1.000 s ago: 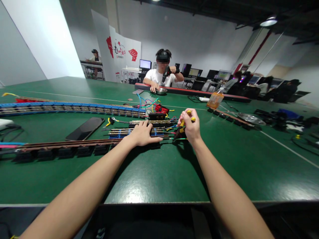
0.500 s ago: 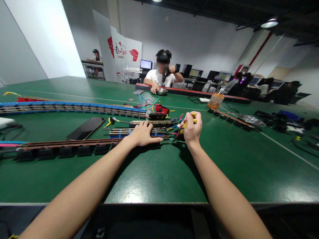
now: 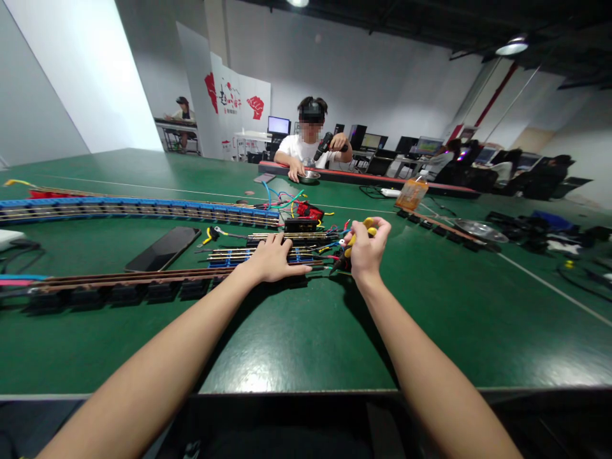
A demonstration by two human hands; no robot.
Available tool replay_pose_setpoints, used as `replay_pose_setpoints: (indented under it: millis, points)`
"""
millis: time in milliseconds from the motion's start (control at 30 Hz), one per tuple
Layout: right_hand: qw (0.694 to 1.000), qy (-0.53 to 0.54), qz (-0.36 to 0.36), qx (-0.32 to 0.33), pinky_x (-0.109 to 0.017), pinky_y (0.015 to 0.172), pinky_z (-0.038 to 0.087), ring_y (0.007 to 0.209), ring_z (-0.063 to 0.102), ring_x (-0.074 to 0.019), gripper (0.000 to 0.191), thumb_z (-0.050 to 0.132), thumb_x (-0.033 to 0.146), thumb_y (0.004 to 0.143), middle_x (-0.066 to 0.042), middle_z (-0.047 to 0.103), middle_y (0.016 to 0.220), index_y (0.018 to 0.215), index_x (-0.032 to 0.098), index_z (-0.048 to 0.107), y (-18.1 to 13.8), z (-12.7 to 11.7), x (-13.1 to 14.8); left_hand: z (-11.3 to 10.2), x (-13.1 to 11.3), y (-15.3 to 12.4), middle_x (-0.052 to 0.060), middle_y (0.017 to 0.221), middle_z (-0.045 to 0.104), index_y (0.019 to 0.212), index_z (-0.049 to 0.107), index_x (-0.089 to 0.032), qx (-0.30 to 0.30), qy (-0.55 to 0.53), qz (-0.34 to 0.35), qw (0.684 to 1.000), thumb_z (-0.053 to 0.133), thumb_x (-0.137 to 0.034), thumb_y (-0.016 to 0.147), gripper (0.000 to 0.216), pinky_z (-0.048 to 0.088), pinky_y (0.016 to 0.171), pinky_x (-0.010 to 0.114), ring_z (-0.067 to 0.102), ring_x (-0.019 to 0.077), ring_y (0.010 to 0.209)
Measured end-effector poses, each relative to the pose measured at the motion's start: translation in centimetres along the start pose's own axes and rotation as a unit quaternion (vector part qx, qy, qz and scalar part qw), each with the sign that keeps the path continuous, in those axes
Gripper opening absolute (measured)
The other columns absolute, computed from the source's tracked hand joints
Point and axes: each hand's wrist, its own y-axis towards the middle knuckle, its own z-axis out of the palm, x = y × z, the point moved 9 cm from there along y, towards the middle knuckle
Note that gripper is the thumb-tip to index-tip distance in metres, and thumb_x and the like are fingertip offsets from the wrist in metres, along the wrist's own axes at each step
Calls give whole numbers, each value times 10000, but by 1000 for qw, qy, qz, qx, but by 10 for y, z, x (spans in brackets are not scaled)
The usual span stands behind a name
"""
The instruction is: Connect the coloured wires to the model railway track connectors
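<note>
My left hand (image 3: 272, 260) rests with fingers spread on a short rail assembly (image 3: 228, 257) with metal strips and blue brackets, pressing it to the green table. In my right hand (image 3: 367, 255) is a pair of yellow-handled pliers (image 3: 339, 262), the dark jaws pointing down and left at thin wire ends (image 3: 327, 268) by the assembly's right end. Whether the jaws touch a wire is too small to tell. Just behind lies a black rail assembly (image 3: 313, 239). A longer brown-stripped rail (image 3: 129, 278) with black brackets extends left from under my left forearm.
A black phone (image 3: 165, 248) lies left of my hands. Behind it curves a long blue-bracketed rail (image 3: 143, 211). Loose coloured wires (image 3: 287, 199) and a red part (image 3: 310, 210) sit farther back. An orange bottle (image 3: 412, 192) stands right. Across the table, a person (image 3: 306, 150) holds a power drill (image 3: 325, 145).
My left hand stays in place. The fingers of my right hand have loosened a little around the pliers' handles. Across the table, the person's drill has swung from upright to a slant.
</note>
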Motion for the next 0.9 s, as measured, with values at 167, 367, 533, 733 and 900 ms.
replay_pose_setpoints:
  millis: [167, 367, 533, 733, 900]
  points:
    - [998, 53, -10, -28, -253, 495, 532, 507, 630, -129, 320, 627, 296, 759, 94, 576, 643, 843, 257, 321, -3, -3, 6, -1, 1, 0, 222, 1423, 437, 1262, 567, -134, 3, -2, -2, 1000, 293, -910, 715, 987, 376, 1013, 529, 370, 430, 1314]
    - [990, -112, -46, 74, -302, 654, 513, 717, 665, -181, 279, 583, 379, 809, -29, 680, 747, 608, 206, 496, 6, 5, 18, -1, 0, -1, 223, 1441, 424, 1279, 560, -135, 13, -11, -5, 1000, 297, -907, 716, 991, 352, 1034, 540, 352, 433, 1333]
    - [952, -218, -187, 108, -366, 793, 468, 819, 615, -208, 228, 504, 282, 832, -37, 714, 792, 631, 211, 584, 1, 4, 48, 0, 1, 0, 229, 1443, 421, 1282, 556, -134, 14, -10, -3, 1000, 284, -910, 714, 1000, 345, 1037, 550, 356, 439, 1330]
    - [962, -123, -241, -46, -310, 638, 482, 697, 621, -168, 259, 435, 274, 885, -56, 683, 867, 665, 191, 544, -3, -28, 67, -1, 0, -1, 228, 1446, 419, 1278, 556, -128, 16, -13, -4, 1000, 293, -902, 722, 988, 358, 1035, 529, 367, 434, 1324]
    - [937, -197, -259, -129, -314, 681, 494, 736, 635, -171, 368, 361, 365, 968, -74, 680, 920, 754, 187, 602, 6, -43, 58, -2, 0, -2, 219, 1447, 422, 1276, 557, -133, 19, -15, -5, 1000, 302, -898, 722, 978, 352, 1039, 528, 368, 429, 1322]
